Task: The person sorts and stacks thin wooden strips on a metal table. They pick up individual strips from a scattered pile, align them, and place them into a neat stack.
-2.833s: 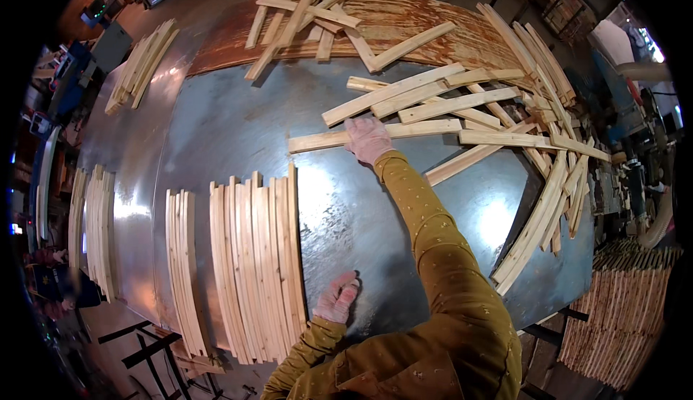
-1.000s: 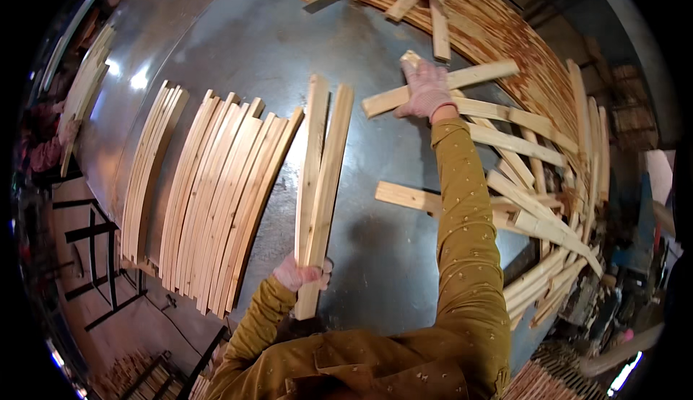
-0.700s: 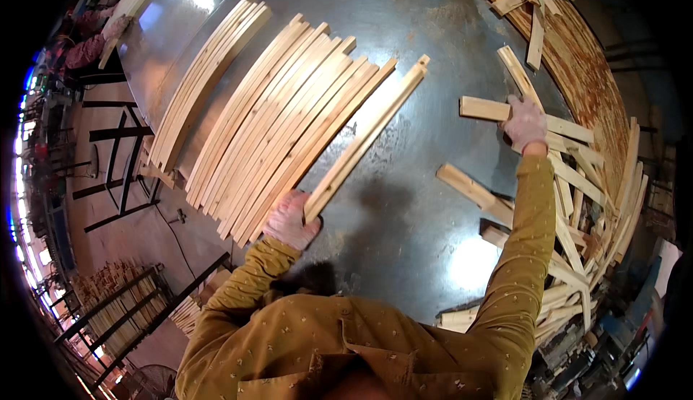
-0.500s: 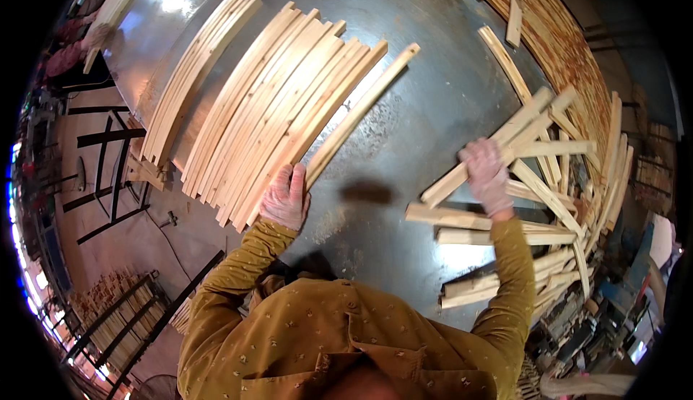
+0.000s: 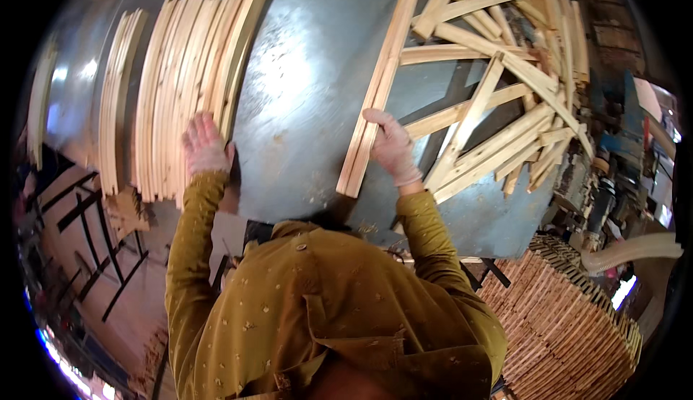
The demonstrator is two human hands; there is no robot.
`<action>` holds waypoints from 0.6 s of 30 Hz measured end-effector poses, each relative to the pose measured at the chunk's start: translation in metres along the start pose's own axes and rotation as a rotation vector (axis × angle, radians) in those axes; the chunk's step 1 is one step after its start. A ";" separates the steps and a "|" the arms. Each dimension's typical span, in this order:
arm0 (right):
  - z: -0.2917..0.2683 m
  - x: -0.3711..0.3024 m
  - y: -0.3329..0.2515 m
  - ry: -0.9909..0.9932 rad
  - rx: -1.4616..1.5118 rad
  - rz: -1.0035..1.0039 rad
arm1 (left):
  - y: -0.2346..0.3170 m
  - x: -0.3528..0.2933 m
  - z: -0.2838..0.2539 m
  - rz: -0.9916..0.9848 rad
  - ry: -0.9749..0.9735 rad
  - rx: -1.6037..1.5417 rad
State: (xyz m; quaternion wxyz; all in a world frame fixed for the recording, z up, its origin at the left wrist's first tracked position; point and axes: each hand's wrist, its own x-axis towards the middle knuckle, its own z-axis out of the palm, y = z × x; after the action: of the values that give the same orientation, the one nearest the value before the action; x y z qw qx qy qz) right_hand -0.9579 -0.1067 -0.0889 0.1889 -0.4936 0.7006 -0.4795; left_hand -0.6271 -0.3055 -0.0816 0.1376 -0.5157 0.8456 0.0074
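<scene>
My left hand (image 5: pixel 206 146), in a pale glove, lies with stretched fingers on the near end of a row of wooden strips (image 5: pixel 180 75). Its thumb is by the outermost strip on the right edge of that row. My gloved right hand (image 5: pixel 393 147) grips a wooden slat (image 5: pixel 379 89) from its right side, thumb over the top. A dark line runs along this slat; I cannot tell whether it is two strips side by side. Right of it, a jumbled pile of loose strips (image 5: pixel 498 61) lies crosswise on the metal tabletop (image 5: pixel 289 111).
Left of the row stands a narrower bundle of strips (image 5: pixel 119 104), with more strips (image 5: pixel 42 104) at the far left. A dark metal frame (image 5: pixel 101 234) is on the floor at left. Near right is a large wood stack (image 5: pixel 563 320), with a pale hose (image 5: pixel 628 252) beyond.
My right hand has drawn a slat leftward out of the pile. The strip that stood apart now lies against the row, under my left hand. The whole view has turned.
</scene>
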 end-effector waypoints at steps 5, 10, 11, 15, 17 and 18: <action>0.037 -0.012 -0.018 -0.167 0.597 0.731 | -0.004 0.003 0.000 -0.012 -0.131 0.029; 0.121 -0.023 -0.039 0.004 0.392 0.322 | 0.007 -0.014 0.011 0.115 0.083 -0.019; 0.133 -0.022 -0.046 0.040 0.492 0.410 | 0.004 -0.010 -0.003 -0.032 -0.007 -0.003; 0.167 -0.021 -0.055 0.025 0.454 0.464 | -0.004 -0.005 -0.015 -0.109 -0.124 0.000; 0.177 0.005 -0.097 -0.194 -0.033 0.579 | 0.005 -0.007 -0.039 -0.066 -0.290 0.054; 0.180 0.018 -0.113 -0.286 -0.287 0.620 | 0.000 -0.005 -0.043 -0.063 -0.339 0.042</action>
State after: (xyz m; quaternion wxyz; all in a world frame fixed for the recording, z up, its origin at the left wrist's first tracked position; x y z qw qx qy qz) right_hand -0.7756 -0.2156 -0.0722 0.3499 -0.3415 0.8435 -0.2224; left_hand -0.6347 -0.3075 -0.0394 0.2890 -0.5302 0.7939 0.0722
